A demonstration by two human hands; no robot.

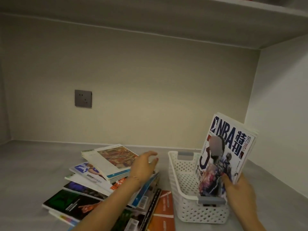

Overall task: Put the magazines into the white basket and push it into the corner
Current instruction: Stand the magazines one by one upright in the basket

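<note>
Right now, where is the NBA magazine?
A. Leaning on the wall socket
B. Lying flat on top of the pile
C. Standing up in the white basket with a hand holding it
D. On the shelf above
C: the NBA magazine stands upright with its bottom edge down inside the white basket, gripped by the right hand.

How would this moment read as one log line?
right hand lowers NBA magazines upright into white basket | left hand open over magazine pile

- A home storage nook: grey shelf point(41, 157) recessed under another shelf point(216, 22).
- Plain painted walls, grey wall socket point(83, 98).
- Sprawled magazines point(100, 179), white basket point(191, 212).
</note>
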